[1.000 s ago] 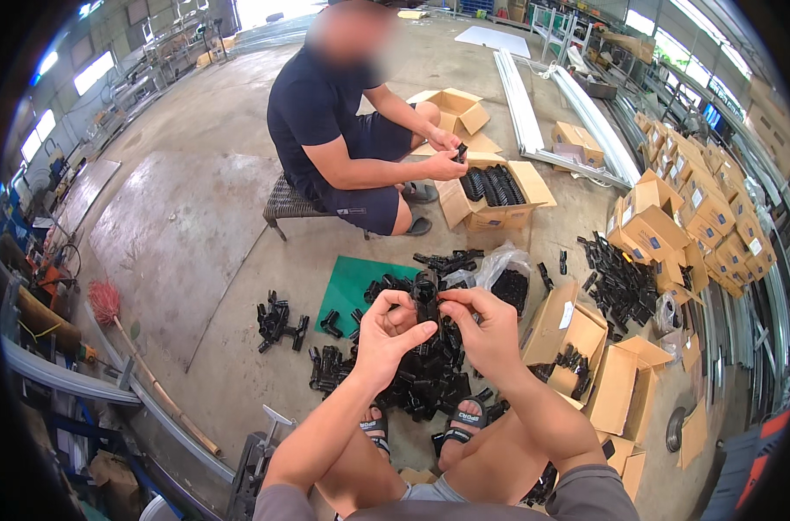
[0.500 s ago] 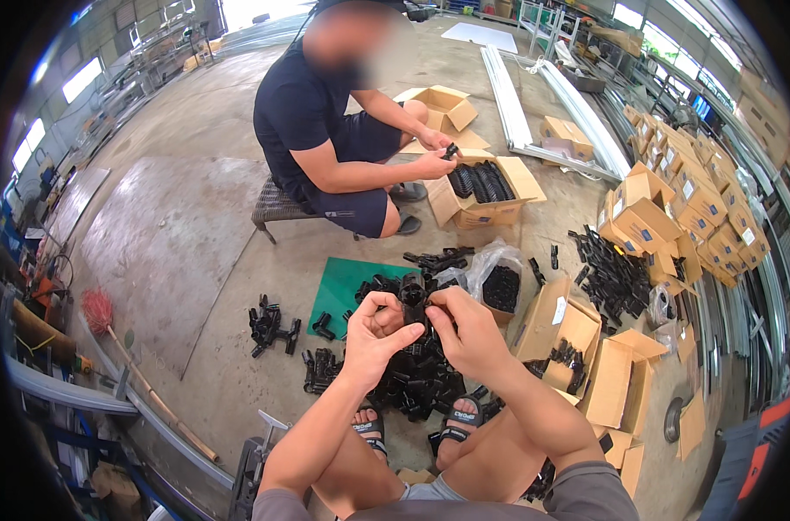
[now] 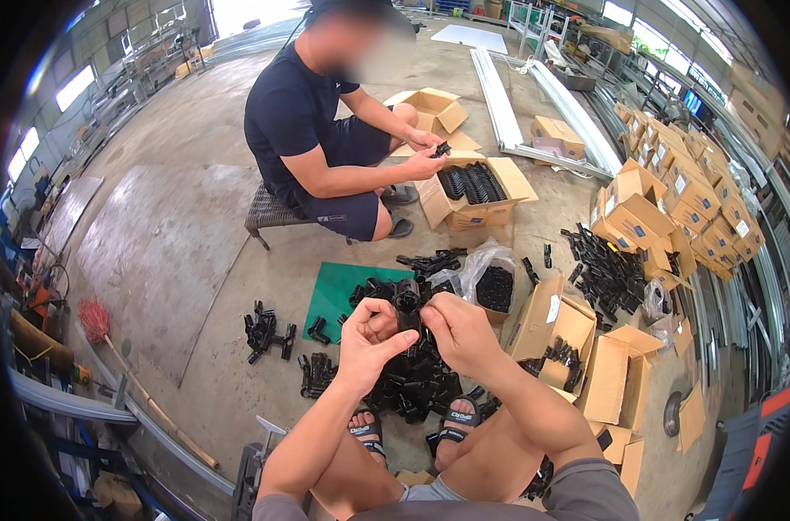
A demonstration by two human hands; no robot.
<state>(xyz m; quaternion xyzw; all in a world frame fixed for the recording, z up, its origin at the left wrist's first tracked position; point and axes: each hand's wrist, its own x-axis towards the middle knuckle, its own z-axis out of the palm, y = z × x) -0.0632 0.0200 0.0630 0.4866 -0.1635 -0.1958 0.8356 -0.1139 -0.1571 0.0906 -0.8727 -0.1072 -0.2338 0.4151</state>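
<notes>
A black tubular pipe fitting [image 3: 407, 302] is raised in front of me, its round open end facing up. My left hand [image 3: 369, 346] is closed round its left side, thumb across the front. Against the fitting's right side, my right hand [image 3: 464, 334] has thumb and forefinger pinched together; whatever lies between those fingertips is hidden. Below my hands, a heap of similar black fittings [image 3: 412, 382] lies between my sandalled feet, spreading onto a green mat [image 3: 330, 291].
Across from me a co-worker on a woven stool [image 3: 271, 211] handles a black fitting over a carton of fittings [image 3: 508, 178]. To my right are a bag-lined box [image 3: 496, 286], open cartons [image 3: 616, 378], loose black parts [image 3: 605, 269] and stacked cartons [image 3: 686, 187]. A broom [image 3: 152, 391] lies left.
My hands keep hold at the fitting, with the right fingers slightly shifted along its side. The co-worker's hands have lowered a little and turned their fitting. The view has shifted slightly.
</notes>
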